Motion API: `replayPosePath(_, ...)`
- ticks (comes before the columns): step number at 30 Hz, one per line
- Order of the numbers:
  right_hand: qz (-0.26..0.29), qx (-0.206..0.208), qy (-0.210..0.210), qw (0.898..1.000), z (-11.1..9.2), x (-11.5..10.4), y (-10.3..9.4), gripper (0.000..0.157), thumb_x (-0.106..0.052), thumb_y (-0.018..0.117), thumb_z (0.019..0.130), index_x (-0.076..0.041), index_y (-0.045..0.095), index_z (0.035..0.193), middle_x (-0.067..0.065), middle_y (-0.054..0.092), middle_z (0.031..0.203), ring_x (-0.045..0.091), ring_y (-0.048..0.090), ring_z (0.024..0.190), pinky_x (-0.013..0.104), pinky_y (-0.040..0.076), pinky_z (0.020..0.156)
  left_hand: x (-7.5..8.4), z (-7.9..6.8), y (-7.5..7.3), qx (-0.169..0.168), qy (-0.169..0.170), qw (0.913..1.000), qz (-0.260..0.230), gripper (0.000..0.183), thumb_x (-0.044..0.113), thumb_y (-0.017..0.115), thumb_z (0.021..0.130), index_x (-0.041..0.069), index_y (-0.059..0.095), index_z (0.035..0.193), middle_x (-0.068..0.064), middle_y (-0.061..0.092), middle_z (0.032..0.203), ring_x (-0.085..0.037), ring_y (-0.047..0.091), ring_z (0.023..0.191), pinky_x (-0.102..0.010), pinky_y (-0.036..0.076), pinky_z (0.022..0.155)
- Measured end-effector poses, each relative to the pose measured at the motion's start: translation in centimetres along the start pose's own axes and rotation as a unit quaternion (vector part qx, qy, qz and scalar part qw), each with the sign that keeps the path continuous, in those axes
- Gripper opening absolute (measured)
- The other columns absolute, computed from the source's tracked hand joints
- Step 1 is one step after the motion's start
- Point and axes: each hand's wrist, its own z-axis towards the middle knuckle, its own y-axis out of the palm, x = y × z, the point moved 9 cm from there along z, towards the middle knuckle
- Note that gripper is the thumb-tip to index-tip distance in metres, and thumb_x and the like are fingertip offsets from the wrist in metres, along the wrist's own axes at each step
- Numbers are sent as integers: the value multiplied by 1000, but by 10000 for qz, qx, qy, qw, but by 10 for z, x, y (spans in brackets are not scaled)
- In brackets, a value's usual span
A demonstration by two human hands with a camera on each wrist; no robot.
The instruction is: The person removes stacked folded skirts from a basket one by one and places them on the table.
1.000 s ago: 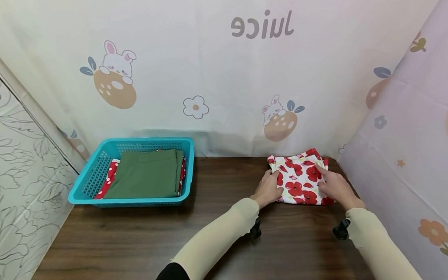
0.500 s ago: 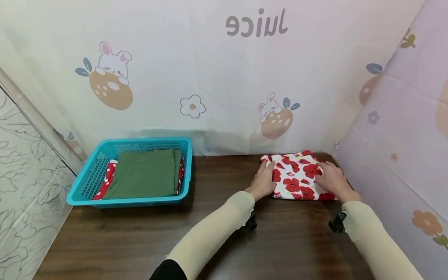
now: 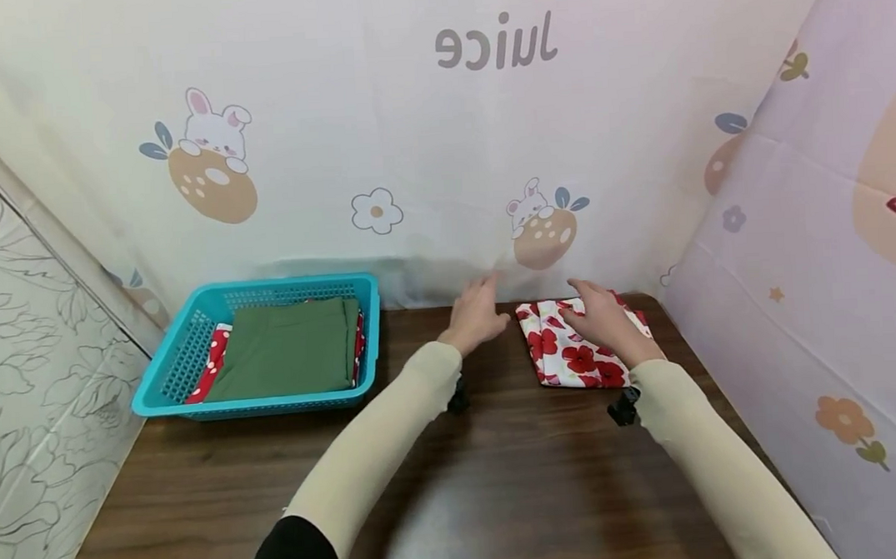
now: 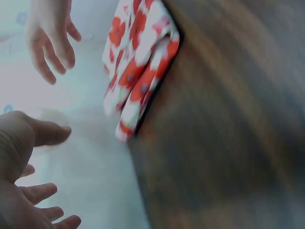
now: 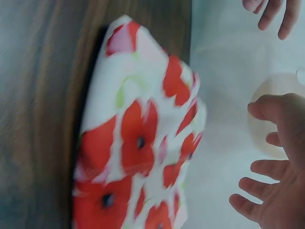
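Observation:
A folded white cloth with red flowers (image 3: 576,359) lies on the brown table near its back right corner. My left hand (image 3: 476,313) is raised to the left of the cloth, its fingers spread and holding nothing. Over the cloth's right part hovers my right hand (image 3: 603,314), also with spread fingers and nothing in them. In the left wrist view, the cloth (image 4: 138,67) shows stacked fold layers along one side. The right wrist view has the cloth (image 5: 138,143) apart from the right hand (image 5: 281,162).
At the left back stands a turquoise plastic basket (image 3: 144,399) holding a folded green cloth (image 3: 289,349) over red dotted fabric (image 3: 213,365). A printed curtain (image 3: 381,132) hangs behind the table (image 3: 517,485), and another covers the right side (image 3: 790,365).
Both hands have let go of the flowered cloth and lifted. The left hand has moved left, away from it; the right has shifted left above it. The head view has turned slightly right.

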Motion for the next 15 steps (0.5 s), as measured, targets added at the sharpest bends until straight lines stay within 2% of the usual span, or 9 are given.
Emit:
replayPosePath(4,159,-89,-171,9997,5,-27,-1,78,-31,62,102,-3,22,163,31,23,166,50,22,153,67,27,119,-20,0,-25,-114,25,9997,222,81,44,67,97,17,29,163,-12,44,160,-38,39,147,-58,40,114)
replayPosePath(9,240,15,-710,9972,9,-68,-5,83,-32,68,99,-5,23,163,24,26,167,45,29,153,63,30,120,-45,-6,-54,-300,-23,9993,230,86,60,59,96,23,24,165,-10,33,167,-43,24,154,-61,31,120)
replayPosePath(12,190,-13,-1039,9944,12,-92,-7,86,-33,71,97,-5,24,163,21,28,167,43,32,152,62,32,119,-59,-16,-74,-426,-3,9989,205,84,64,53,98,28,20,166,-9,27,170,-46,14,157,-66,22,122)
replayPosePath(15,15,-253,-1223,9922,16,-113,-4,88,-37,71,95,-4,25,163,22,28,167,43,32,151,61,33,119,-78,-31,-92,-448,-5,9987,248,81,66,48,100,31,18,166,-7,24,172,-47,8,158,-69,15,123)
